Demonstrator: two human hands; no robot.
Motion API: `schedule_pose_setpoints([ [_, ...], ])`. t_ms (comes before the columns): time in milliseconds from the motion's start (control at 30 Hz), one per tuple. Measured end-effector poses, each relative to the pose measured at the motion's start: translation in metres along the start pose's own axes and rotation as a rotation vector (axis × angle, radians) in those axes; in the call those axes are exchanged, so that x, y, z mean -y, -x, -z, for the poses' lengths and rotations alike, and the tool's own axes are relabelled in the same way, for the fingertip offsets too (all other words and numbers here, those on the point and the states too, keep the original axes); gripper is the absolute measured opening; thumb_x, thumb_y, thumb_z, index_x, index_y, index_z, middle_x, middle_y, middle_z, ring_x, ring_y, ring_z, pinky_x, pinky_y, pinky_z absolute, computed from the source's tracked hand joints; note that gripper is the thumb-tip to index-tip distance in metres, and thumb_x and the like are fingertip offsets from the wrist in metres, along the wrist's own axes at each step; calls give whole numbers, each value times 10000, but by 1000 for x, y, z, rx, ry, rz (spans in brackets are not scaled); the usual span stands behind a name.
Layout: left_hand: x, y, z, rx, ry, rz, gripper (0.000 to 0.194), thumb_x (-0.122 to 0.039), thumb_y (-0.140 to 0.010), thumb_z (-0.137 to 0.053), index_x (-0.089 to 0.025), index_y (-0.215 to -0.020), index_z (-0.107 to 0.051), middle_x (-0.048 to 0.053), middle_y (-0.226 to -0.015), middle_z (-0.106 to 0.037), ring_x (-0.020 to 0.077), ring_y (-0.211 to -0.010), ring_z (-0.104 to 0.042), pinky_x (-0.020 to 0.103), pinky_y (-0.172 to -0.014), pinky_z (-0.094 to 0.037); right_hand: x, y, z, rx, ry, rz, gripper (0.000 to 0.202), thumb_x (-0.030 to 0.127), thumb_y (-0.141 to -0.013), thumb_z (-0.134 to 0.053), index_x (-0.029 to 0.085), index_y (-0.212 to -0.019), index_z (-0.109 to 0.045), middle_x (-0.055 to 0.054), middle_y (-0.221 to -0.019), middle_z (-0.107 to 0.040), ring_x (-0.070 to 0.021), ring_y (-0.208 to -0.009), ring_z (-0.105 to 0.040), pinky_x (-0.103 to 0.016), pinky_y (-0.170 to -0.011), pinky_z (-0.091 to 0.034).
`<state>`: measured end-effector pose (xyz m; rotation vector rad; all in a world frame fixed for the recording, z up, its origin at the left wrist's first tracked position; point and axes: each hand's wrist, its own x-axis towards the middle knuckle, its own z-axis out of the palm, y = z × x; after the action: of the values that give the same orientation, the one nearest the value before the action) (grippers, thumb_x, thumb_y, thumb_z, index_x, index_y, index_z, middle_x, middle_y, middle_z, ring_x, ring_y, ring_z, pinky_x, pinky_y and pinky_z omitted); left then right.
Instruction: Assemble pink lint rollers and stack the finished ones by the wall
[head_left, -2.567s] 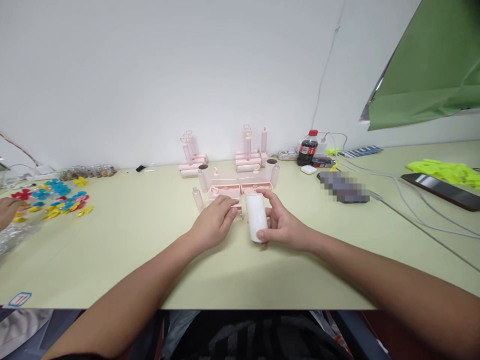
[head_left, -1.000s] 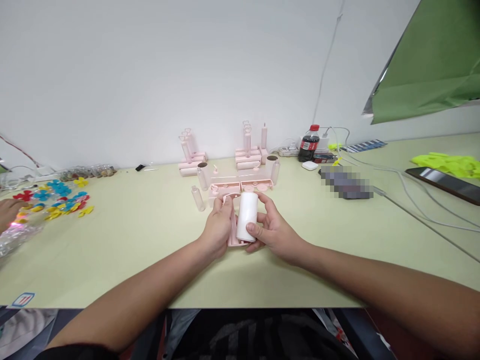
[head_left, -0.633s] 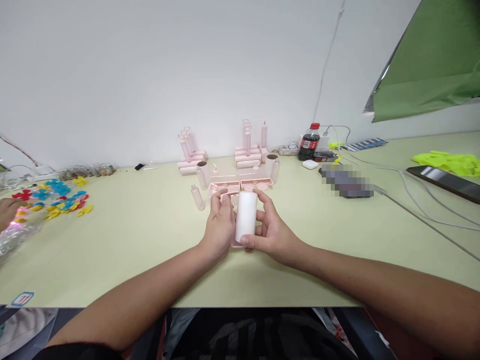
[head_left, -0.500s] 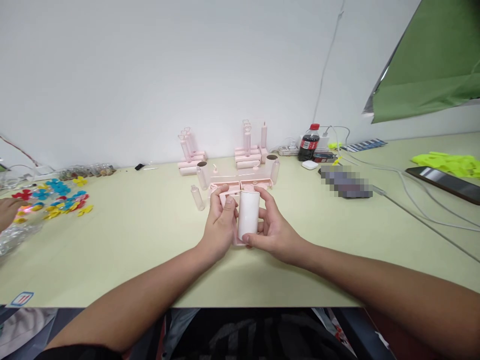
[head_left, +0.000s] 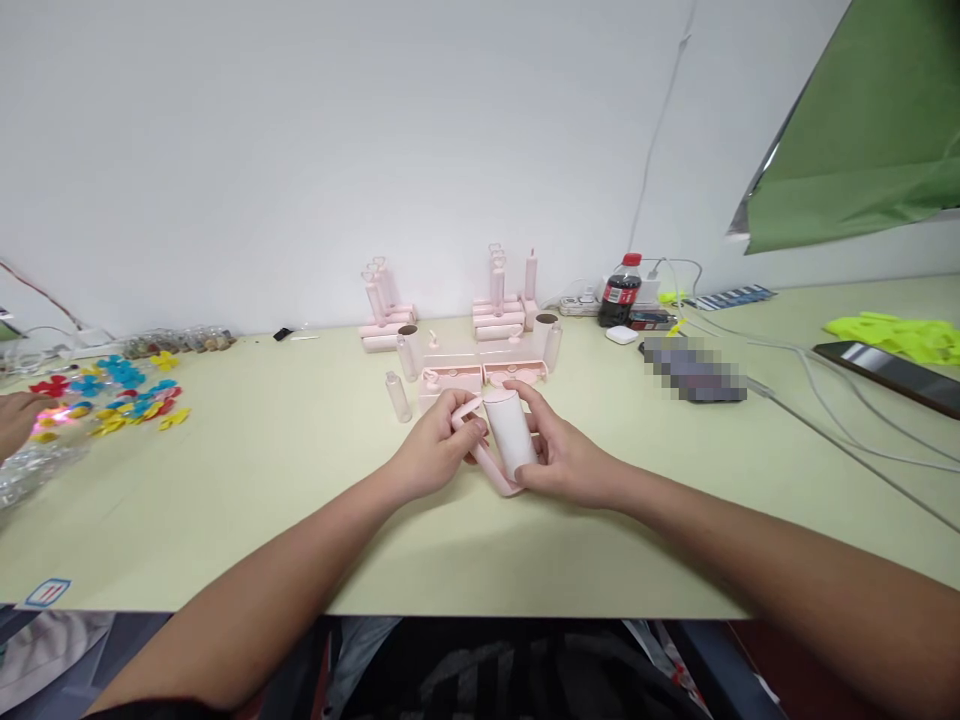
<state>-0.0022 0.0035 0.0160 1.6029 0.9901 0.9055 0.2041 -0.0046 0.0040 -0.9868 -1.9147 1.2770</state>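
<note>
My left hand (head_left: 435,448) grips a pale pink plastic bracket (head_left: 491,470), thumb on its near side. In my right hand (head_left: 574,455) is a white lint roller roll (head_left: 511,440) with a pink end on top. The roll leans to the left at its top and sits against the open side of the bracket, whose lower end reaches under it. Just beyond my hands lie pink trays (head_left: 452,377) with small parts in them. A clear pinkish tube (head_left: 397,397) stands to the left of these.
Pink rollers with handles (head_left: 386,300) stand by the wall, with more pink rollers (head_left: 499,310) to their right. A cola bottle (head_left: 621,292), a phone (head_left: 892,372) and cables occupy the right side. At far left, another person's hand (head_left: 19,425) is beside colourful plastic pieces (head_left: 124,390).
The roll and bracket have tilted, their tops now leaning left and their bottoms shifted right. My right hand has moved slightly right, and the bracket shows more clearly beside the roll.
</note>
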Motion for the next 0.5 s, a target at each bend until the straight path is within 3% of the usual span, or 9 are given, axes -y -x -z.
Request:
schedule_pose_setpoints([
  [167, -3, 1, 5, -2, -145, -14, 178, -299, -890, -497, -210, -1043, -480, 1, -802, -609, 137, -655, -586, 248, -565, -475, 6, 2, 1, 69, 159, 12, 998, 115, -675, -617, 317, -1518, -122, -37, -1047, -605, -139, -704, -548, -229, -582, -392],
  [333, -8, 6, 10, -24, -385, -116, 286, -181, -842, -490, -241, -1121, -491, -13, -799, -662, 149, -686, -599, 252, -624, -440, 15, 5, 4, 86, 319, -6, 985, 148, -674, -631, 305, -1520, -150, 12, -861, -582, -134, -637, -509, -222, -553, -337],
  [500, -8, 8, 10, -49, -615, -235, 366, -133, -817, -481, -246, -1145, -599, 5, -874, -703, 165, -737, -612, 267, -664, -432, 20, 4, 8, 122, 346, -63, 997, 149, -658, -638, 331, -1511, -157, 22, -834, -558, -148, -649, -509, -228, -553, -343],
])
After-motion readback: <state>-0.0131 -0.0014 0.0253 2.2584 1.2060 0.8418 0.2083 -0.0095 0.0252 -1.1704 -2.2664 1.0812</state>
